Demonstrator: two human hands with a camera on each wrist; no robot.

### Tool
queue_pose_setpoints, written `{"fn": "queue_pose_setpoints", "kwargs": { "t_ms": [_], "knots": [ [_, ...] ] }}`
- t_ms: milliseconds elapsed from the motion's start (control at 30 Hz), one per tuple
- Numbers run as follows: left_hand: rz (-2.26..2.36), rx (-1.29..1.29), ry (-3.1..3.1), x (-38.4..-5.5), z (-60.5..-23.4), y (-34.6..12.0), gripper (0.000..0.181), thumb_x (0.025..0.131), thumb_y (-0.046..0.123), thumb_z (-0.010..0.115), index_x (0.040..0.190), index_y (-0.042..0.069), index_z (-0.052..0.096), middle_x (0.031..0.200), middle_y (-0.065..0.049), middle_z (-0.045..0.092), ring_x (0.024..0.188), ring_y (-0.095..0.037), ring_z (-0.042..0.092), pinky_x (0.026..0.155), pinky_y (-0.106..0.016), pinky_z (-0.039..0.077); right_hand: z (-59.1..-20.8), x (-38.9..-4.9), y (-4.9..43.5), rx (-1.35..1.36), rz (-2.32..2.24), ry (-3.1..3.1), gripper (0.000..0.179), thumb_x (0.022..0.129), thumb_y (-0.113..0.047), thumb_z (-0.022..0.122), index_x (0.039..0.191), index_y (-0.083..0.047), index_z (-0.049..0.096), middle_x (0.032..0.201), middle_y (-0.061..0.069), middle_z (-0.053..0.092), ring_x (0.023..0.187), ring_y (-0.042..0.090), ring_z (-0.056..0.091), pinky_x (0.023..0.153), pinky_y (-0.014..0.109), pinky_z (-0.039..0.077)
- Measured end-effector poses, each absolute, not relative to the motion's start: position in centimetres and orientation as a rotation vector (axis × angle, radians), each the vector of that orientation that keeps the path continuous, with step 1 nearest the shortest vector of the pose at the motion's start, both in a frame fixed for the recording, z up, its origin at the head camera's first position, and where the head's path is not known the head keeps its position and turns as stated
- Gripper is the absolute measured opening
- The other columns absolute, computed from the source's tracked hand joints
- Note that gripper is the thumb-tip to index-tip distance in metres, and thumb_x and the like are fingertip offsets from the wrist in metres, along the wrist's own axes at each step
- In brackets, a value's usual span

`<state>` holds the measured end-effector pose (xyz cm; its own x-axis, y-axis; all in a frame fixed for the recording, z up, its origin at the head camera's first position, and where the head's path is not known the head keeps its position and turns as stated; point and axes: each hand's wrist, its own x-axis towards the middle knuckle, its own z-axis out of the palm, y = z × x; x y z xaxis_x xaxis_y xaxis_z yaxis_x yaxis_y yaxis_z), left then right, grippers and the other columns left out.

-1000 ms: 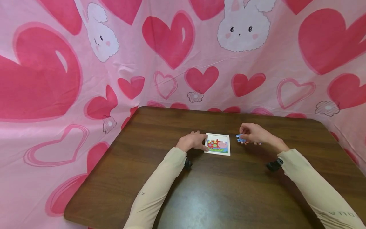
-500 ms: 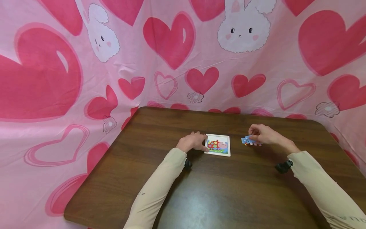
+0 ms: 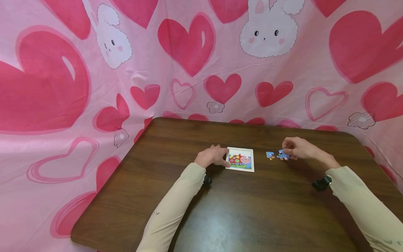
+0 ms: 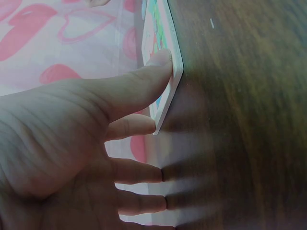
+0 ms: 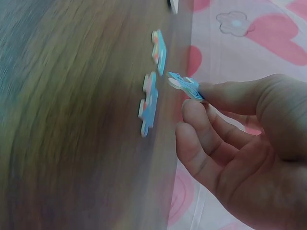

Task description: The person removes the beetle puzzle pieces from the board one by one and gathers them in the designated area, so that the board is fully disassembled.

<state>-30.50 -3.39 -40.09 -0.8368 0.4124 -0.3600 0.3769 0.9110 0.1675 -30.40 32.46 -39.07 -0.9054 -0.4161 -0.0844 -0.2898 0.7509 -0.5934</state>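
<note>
My left hand (image 3: 212,156) lies at the left side of a white-framed jigsaw puzzle (image 3: 240,160) on the table. In the left wrist view its thumb presses on the frame corner, the index fingertip is right at the edge, and the other fingers stretch down to the table. The puzzle picture shows a spotted red body, a pink head and green grass, with a white area along its top. My right hand (image 5: 240,120) pinches a blue puzzle piece (image 5: 186,85) between thumb and fingers, just above the table. Two more puzzle pieces, one farther (image 5: 159,51) and one nearer (image 5: 148,104), lie beside it.
The dark wooden table (image 3: 201,210) has rounded corners. Behind it and to the left hangs a pink cloth (image 3: 185,45) with hearts and rabbits. Black devices are strapped on the left wrist (image 3: 206,181) and right wrist (image 3: 322,183).
My right hand has moved to the right with the blue puzzle piece, and the pieces lying on the table now show more fully. The left hand and framed puzzle stay put.
</note>
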Motion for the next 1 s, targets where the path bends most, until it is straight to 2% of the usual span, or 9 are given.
{"fn": "queue_pose_setpoints", "kwargs": {
  "t_ms": [233,733,1000],
  "knots": [
    [0.109,0.597,2.688,-30.5,-40.0,-3.3,0.058,0.086,0.053,0.068,0.133,0.022,0.053,0.141,-0.01,0.05,0.125,-0.031,0.046,0.103,-0.053,0.044,-38.9,-30.1,33.4,-0.532,-0.822,2.737,0.01,0.091,-0.005,0.065,0.094,-0.001,0.057,0.076,0.008,0.062,0.057,0.015,0.059,0.051,0.03,0.052],
    [0.147,0.59,2.676,-30.4,-39.8,-3.5,0.061,0.087,0.051,0.068,0.138,0.023,0.05,0.146,-0.01,0.047,0.13,-0.033,0.043,0.107,-0.056,0.041,-39.5,-30.5,35.2,-0.484,-0.758,2.729,0.008,0.092,-0.005,0.063,0.094,0.0,0.056,0.078,0.008,0.063,0.059,0.016,0.058,0.051,0.031,0.053],
    [0.096,0.627,2.678,-30.5,-39.8,-3.4,0.054,0.088,0.052,0.067,0.129,0.021,0.054,0.135,-0.009,0.053,0.119,-0.029,0.048,0.101,-0.05,0.046,-39.8,-30.6,35.8,-0.454,-0.725,2.707,0.009,0.092,-0.005,0.062,0.096,0.0,0.056,0.081,0.006,0.063,0.061,0.017,0.057,0.053,0.031,0.053]
  ]
}}
